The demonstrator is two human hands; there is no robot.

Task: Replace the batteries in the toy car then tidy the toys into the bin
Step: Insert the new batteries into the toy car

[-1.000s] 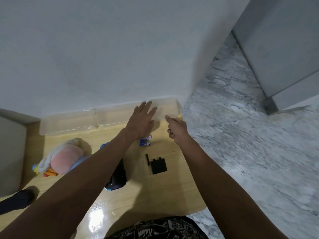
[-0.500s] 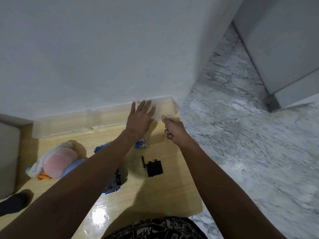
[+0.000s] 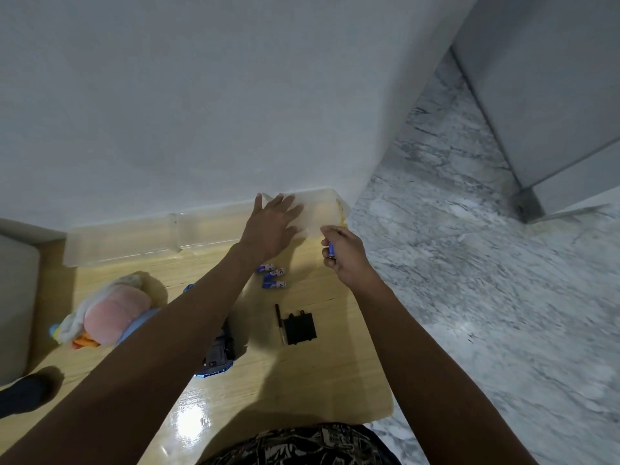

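My left hand (image 3: 271,226) lies flat with fingers spread on the right end of the translucent plastic bin (image 3: 134,239) against the wall. Just beside the bin's right end, my right hand (image 3: 345,253) pinches a blue battery (image 3: 331,249). Several blue-and-white batteries (image 3: 273,278) lie loose on the wooden table (image 3: 302,380) under my left wrist. The toy car (image 3: 218,357), dark with blue trim, lies partly hidden beneath my left forearm. Its black battery cover (image 3: 299,327) rests to the right of it with a black screwdriver (image 3: 279,322) alongside.
A pink and white plush toy (image 3: 107,313) lies at the table's left. A dark object (image 3: 20,394) sits at the left edge. The white wall stands right behind the bin. Grey marble floor (image 3: 486,297) drops off past the table's right edge.
My right hand now shows a blue battery pinched in its fingers. My left hand stays on the bin. The view has shifted slightly.
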